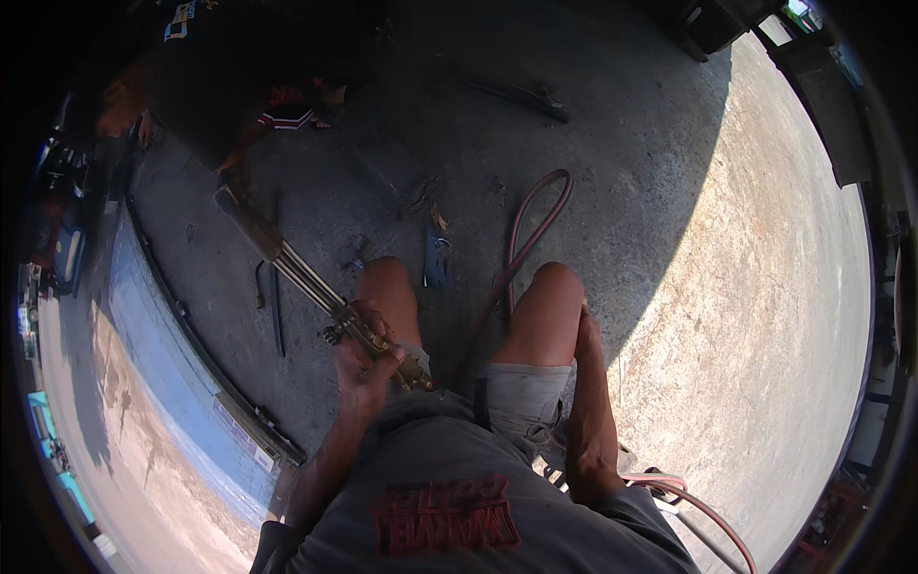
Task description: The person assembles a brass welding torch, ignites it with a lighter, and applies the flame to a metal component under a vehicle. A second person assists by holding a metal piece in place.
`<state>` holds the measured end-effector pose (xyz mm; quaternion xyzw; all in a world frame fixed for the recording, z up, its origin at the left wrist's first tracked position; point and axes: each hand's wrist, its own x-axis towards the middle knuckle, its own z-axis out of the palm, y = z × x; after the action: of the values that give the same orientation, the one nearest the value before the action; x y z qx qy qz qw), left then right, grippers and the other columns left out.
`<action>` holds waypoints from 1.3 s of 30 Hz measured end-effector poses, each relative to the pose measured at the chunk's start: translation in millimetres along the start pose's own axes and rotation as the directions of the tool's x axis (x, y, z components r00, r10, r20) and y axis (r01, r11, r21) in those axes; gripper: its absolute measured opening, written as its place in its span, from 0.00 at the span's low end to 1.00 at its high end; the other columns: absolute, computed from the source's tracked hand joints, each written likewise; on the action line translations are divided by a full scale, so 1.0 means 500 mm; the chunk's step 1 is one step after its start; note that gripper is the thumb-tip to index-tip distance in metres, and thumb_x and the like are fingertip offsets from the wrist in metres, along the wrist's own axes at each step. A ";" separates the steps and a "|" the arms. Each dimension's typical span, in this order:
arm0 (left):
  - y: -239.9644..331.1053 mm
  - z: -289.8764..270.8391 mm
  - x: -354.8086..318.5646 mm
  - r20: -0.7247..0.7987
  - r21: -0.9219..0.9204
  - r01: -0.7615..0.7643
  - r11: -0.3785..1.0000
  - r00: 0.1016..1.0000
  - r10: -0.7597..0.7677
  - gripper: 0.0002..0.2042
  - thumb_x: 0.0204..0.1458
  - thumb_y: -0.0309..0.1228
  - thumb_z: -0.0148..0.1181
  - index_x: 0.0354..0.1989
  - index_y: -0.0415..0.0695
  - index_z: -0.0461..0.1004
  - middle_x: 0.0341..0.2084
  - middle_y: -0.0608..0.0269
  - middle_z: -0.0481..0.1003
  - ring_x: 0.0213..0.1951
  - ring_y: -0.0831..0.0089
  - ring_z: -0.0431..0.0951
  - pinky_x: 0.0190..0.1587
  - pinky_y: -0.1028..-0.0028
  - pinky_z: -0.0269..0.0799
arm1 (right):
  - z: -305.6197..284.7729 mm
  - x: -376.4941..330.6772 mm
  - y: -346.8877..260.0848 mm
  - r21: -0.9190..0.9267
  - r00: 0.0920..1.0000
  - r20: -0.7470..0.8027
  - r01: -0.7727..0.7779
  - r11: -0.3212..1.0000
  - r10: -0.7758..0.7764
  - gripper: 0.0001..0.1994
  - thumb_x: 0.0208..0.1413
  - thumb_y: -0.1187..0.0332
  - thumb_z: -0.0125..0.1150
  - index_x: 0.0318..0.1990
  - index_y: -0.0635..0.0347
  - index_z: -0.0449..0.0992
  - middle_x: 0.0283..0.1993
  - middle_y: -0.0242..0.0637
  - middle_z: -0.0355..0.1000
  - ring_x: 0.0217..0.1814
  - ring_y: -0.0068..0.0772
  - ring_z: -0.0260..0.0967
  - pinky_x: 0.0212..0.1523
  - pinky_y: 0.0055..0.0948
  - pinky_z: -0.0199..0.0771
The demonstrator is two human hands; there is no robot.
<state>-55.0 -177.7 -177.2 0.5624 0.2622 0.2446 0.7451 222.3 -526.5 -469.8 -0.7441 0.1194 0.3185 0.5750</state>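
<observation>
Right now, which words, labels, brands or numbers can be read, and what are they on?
Wearer's gray shirt: big red lettering, not copied out here.
Other person's dark shirt: small blue and orange print, too small to read.
Blue board: label-like patches, too small to read.
Long metal tool: no marking that can be read.

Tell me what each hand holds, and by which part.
The left hand holds the long metal tool near its brassy end; whether the right hand, beside the knee, holds anything is hidden.
</observation>
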 end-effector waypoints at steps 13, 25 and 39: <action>-0.008 -0.028 0.030 0.081 0.056 -0.109 0.993 0.991 0.104 0.35 0.51 0.21 0.67 0.68 0.39 0.59 0.46 0.66 0.69 0.51 0.72 0.72 0.61 0.63 0.70 | 0.146 -0.386 -0.180 -0.222 0.951 -0.205 0.186 0.957 -0.233 0.39 0.68 0.42 0.55 0.74 0.66 0.63 0.72 0.61 0.65 0.76 0.57 0.62 0.75 0.44 0.59; -0.028 -0.046 0.063 0.111 -0.002 -0.019 1.000 0.994 0.019 0.33 0.52 0.16 0.64 0.69 0.38 0.59 0.45 0.67 0.70 0.50 0.74 0.73 0.62 0.62 0.71 | 0.169 -0.610 -0.102 -0.391 0.972 -0.059 0.188 0.901 -0.229 0.41 0.62 0.51 0.66 0.78 0.57 0.56 0.78 0.59 0.56 0.81 0.58 0.52 0.78 0.48 0.54; -0.013 -0.051 0.097 0.035 -0.061 0.090 0.994 0.996 -0.088 0.33 0.52 0.19 0.68 0.67 0.37 0.62 0.43 0.68 0.68 0.46 0.78 0.72 0.51 0.73 0.72 | 0.234 -0.590 -0.220 -0.771 0.820 0.134 0.439 0.462 -0.556 0.34 0.62 0.56 0.67 0.71 0.64 0.66 0.69 0.58 0.67 0.64 0.62 0.70 0.64 0.51 0.71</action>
<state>-35.6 -129.1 -195.0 0.5307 0.2672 0.2102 0.7764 16.3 -438.9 -219.7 -0.9373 -0.2127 0.1042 0.2555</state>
